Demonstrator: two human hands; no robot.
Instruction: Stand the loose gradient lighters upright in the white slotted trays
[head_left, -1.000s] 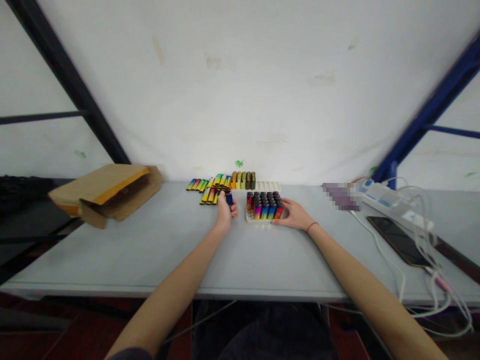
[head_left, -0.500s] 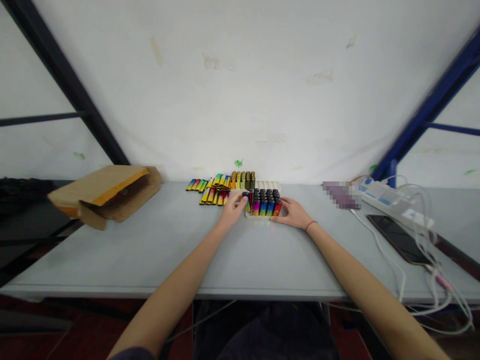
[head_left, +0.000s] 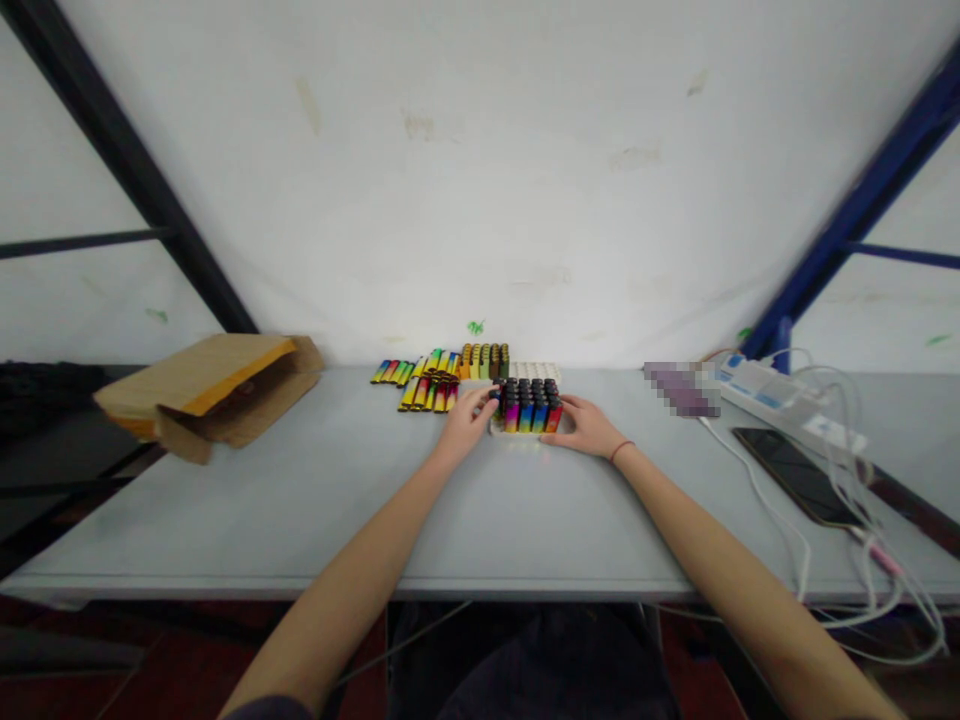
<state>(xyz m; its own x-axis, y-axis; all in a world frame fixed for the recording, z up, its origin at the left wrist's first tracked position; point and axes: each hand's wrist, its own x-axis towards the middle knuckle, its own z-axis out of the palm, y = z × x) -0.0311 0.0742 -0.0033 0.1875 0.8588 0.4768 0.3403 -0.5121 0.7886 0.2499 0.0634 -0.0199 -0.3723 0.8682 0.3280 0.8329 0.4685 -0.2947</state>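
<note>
Rows of colourful lighters [head_left: 532,412] with black tops stand upright in a pale tray [head_left: 517,434] at the middle of the table. At the tray's left end, my left hand [head_left: 465,425] pinches a single lighter [head_left: 495,391], whose body is mostly hidden by the fingers. My right hand [head_left: 587,428] grips the tray's right side, thumb at the front and fingers around the end. Left of the tray lies a loose pile of lighters [head_left: 431,385]. Behind it, a block of yellow-ended lighters [head_left: 485,362] stands beside a pale tray with small compartments [head_left: 536,371].
An open cardboard box [head_left: 202,385] lies at the table's left. On the right are a white power strip [head_left: 787,405], a dark phone [head_left: 799,477], a blurred-out purple object [head_left: 682,390] and tangled white cables [head_left: 870,580]. A white wall rises behind the table.
The lighter in my left hand has shifted slightly right, closer to the standing rows, and less of its body shows. My right hand stays at the tray's side.
</note>
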